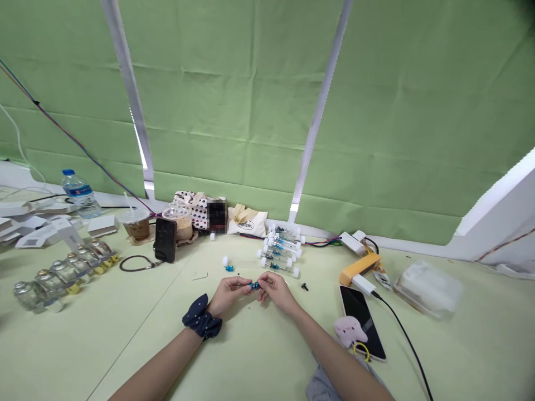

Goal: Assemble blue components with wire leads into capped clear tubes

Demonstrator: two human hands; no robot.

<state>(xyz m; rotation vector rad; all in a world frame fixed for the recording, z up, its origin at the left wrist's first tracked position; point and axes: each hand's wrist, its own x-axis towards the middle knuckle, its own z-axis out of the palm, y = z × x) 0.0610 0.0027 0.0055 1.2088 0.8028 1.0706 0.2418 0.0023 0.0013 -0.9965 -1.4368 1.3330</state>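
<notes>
My left hand (229,294), with a dark dotted scrunchie (202,318) on its wrist, pinches a small shiny blue part (254,285). Fingertips of my right hand (275,291) close on the same blue part from the other side, so its exact shape is mostly covered. Just beyond the hands lies a stack of clear tubes (276,255) with white caps and blue fittings inside. A loose white cap (225,260) and another blue piece (229,268) sit up and to the left. Right of my right hand is a small black screw-like piece (305,287).
An L-shaped hex key (200,276) lies left of the hands. Farther left are a dark phone-like device (165,239), drink cups (137,227), a row of glass jars (62,273) and a water bottle (81,195). A phone (371,331), cable and plastic box (428,289) are at right.
</notes>
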